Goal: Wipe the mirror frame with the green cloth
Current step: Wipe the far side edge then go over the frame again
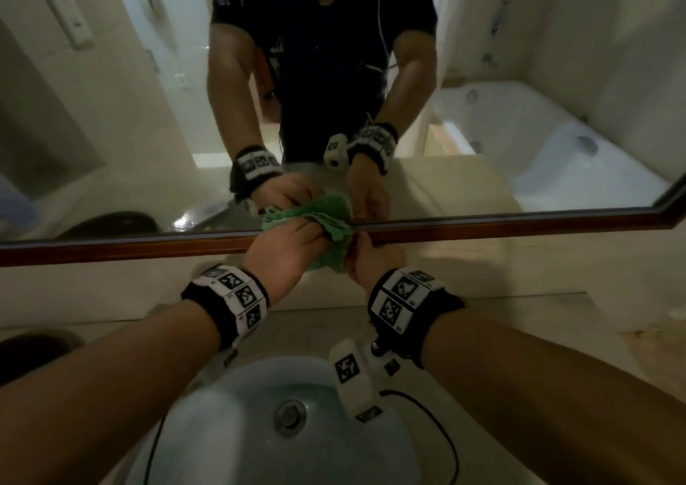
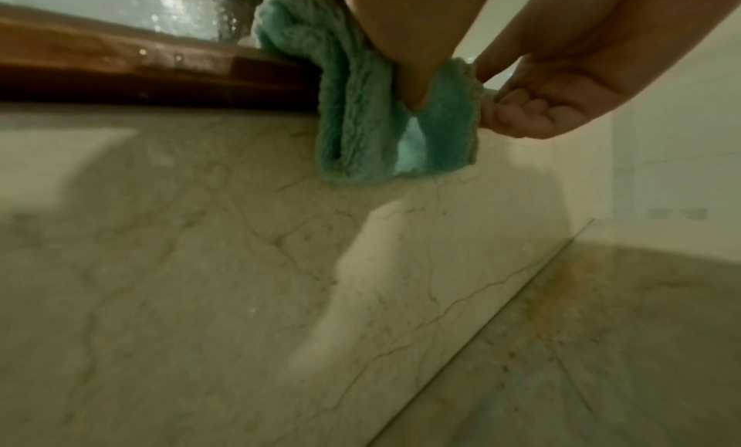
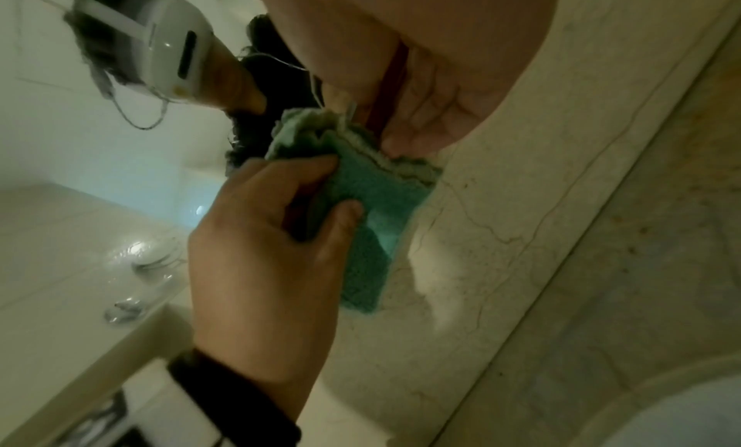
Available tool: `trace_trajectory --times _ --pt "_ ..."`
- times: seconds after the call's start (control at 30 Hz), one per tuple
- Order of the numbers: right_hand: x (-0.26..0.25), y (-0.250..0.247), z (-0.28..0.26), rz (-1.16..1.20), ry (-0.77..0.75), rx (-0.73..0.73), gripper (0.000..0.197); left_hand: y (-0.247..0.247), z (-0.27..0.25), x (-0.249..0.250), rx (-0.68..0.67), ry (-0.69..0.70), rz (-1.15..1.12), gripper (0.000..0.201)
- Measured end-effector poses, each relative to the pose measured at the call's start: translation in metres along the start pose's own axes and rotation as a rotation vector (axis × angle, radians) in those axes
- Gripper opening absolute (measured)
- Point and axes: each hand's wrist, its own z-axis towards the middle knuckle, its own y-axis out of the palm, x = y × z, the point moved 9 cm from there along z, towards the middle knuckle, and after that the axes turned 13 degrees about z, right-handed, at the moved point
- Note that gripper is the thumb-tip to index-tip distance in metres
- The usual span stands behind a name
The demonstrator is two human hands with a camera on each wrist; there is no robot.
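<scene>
Gripping the folded green cloth [image 1: 326,224] against the bottom rail of the wooden mirror frame [image 1: 482,226], the left hand [image 1: 286,250] curls thumb and fingers around it, seemingly so the wad bears firmly on the wood. Just beside it, the right hand [image 1: 371,261] pinches the cloth's edge with curled fingertips [image 2: 517,113], probably keeping the folds together.

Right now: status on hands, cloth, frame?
Left hand grips green cloth, pressed on wooden mirror frame. Right hand pinches the cloth's edge beside it. Nothing blocking the frame run.
</scene>
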Motion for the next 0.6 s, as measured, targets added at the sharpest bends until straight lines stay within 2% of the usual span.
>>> trace_trajectory --times 0.1,0.2,0.33,0.43,0.5,0.6 --pt "-0.002 0.001 -0.003 -0.078 -0.007 0.020 0.050 -0.001 0.011 0.010 0.017 -0.004 -0.014 0.015" --pt "-0.008 0.000 -0.008 -0.204 -0.001 0.038 0.050 -0.001 0.009 0.017 0.012 -0.051 -0.006 0.029" --pt "-0.012 0.001 -0.010 -0.250 -0.021 0.027 0.051 -0.008 0.005 0.013 0.015 -0.116 0.004 0.028" --pt "-0.008 -0.002 -0.008 -0.288 -0.001 0.049 0.050 -0.011 0.005 0.010 -0.028 -0.128 -0.024 0.036" --pt "-0.007 0.007 -0.006 -0.308 0.017 -0.013 0.052 -0.010 0.000 0.001 -0.099 -0.145 -0.079 0.033" --pt "-0.005 0.032 -0.011 -0.254 0.037 -0.191 0.078 -0.014 -0.023 -0.020 -0.147 -0.209 -0.049 0.033"
